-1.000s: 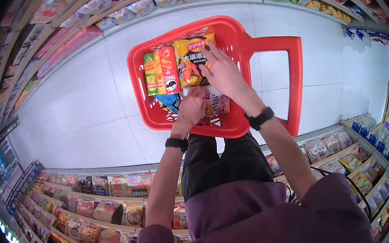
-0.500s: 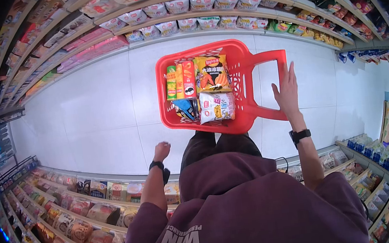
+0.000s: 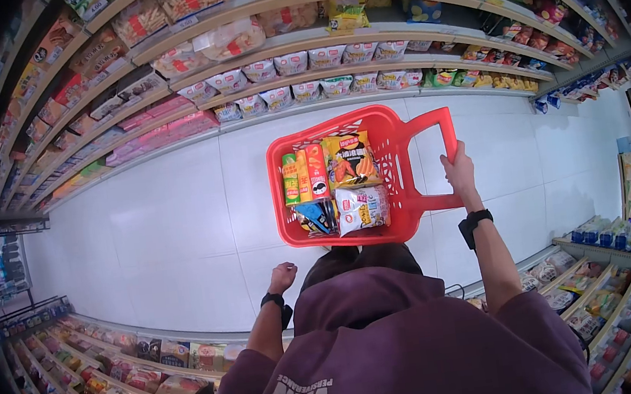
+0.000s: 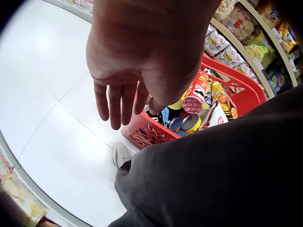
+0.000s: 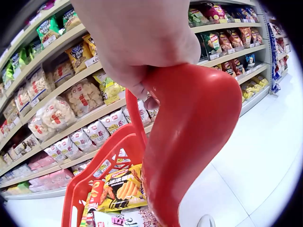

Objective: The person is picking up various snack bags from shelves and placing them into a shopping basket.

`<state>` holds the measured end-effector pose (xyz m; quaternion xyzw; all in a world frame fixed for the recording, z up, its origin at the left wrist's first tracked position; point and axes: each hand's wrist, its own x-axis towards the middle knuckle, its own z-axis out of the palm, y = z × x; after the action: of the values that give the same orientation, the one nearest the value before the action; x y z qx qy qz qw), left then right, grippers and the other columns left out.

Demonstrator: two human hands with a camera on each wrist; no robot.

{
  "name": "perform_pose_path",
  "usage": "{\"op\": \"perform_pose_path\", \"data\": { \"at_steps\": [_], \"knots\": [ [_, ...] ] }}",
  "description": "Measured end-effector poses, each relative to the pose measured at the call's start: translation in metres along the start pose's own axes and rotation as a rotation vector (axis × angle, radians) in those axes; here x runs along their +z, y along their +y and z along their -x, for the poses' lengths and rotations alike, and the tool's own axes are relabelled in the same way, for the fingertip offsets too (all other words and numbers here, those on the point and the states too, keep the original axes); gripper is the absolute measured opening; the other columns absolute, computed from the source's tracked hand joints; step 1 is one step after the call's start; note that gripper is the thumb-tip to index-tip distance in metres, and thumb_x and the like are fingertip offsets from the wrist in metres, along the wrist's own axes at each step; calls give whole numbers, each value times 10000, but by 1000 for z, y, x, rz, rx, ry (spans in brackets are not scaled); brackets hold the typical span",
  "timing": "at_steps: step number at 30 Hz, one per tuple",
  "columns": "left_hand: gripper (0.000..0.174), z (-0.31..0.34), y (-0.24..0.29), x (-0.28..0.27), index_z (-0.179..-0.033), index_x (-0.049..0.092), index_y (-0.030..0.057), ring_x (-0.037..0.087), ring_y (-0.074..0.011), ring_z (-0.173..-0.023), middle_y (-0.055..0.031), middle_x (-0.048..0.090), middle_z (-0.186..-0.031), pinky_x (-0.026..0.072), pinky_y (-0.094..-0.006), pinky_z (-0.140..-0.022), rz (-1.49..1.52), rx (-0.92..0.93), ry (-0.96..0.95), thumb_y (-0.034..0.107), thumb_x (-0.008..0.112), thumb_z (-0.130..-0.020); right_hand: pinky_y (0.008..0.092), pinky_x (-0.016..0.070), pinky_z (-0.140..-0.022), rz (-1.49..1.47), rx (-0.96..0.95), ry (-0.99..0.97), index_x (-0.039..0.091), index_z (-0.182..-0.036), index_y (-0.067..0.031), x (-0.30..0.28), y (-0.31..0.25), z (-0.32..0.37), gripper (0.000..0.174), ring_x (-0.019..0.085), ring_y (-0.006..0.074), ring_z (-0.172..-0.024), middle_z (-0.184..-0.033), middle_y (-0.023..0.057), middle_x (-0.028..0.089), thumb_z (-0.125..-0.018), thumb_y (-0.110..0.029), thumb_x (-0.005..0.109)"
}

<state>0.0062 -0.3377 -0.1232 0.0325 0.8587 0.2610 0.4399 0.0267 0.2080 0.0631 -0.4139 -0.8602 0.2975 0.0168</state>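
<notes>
My right hand (image 3: 460, 171) grips the red handle (image 3: 447, 135) of the red basket (image 3: 284, 224); in the right wrist view the fingers of that hand (image 5: 147, 42) curl round the handle (image 5: 189, 123). The basket holds tube cans, among them a red one (image 3: 317, 172), a yellow chip bag (image 3: 350, 159), a white bag (image 3: 360, 209) and a blue packet (image 3: 315, 216). My left hand (image 3: 283, 278) hangs left of the basket, touching nothing. Its fingers hang loose and nearly straight in the left wrist view, where the hand (image 4: 137, 71) partly covers the basket (image 4: 246, 97).
Snack shelves (image 3: 390, 29) curve along the far side, with white bags in rows. More packaged goods fill the shelves (image 3: 149, 372) behind and beside me. White floor tiles (image 3: 156, 231) lie between. A shoe (image 4: 120, 155) stands near the basket in the left wrist view.
My hands have left the bags in the basket. The right hand moved to the handle and took hold of it; the left swung down beside me. More of the far shelves shows.
</notes>
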Motion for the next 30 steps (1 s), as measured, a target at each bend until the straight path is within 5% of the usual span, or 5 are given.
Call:
{"op": "perform_pose_path", "data": {
  "at_steps": [9, 12, 23, 26, 30],
  "knots": [
    [386, -23, 53, -42, -1148, 660, 47, 648, -361, -1006, -221, 681, -1036, 511, -405, -901, -78, 51, -16, 320, 584, -886, 527, 505, -736, 51, -43, 71, 393, -1226, -48, 5, 9, -2, 434, 635, 467, -842, -869, 275, 656, -868, -144, 618],
    [383, -19, 55, -51, -1147, 663, 55, 651, -359, -1003, -221, 683, -1032, 513, -399, -898, -65, 36, -27, 323, 584, -885, 460, 520, -598, 134, -163, 184, 403, -1223, -49, 14, 18, -4, 428, 656, 359, -625, -732, 204, 646, -868, -132, 628],
    [368, -1, -2, -22, -1077, 694, 61, 661, -358, -967, -214, 692, -995, 522, -394, -885, -78, 41, -38, 344, 588, -867, 351, 498, -419, -7, -194, 189, 359, -1227, -22, 58, 6, 26, 440, 613, 243, -487, -659, 139, 609, -893, -140, 620],
    [373, 7, -12, -15, -1077, 693, 57, 664, -355, -960, -214, 691, -994, 525, -392, -877, -23, 35, 8, 345, 587, -865, 426, 520, -517, -189, 23, -22, 355, -1214, -22, 38, -61, 45, 434, 657, 336, -594, -722, 202, 639, -879, -102, 619],
    [392, 24, -22, 4, -1130, 670, 37, 699, -265, -841, -179, 715, -900, 547, -363, -783, 8, 25, 83, 330, 591, -881, 379, 495, -432, -282, -12, 22, 350, -1187, -9, 60, -71, 51, 400, 613, 274, -472, -646, 139, 611, -890, -89, 605]
  ]
}}
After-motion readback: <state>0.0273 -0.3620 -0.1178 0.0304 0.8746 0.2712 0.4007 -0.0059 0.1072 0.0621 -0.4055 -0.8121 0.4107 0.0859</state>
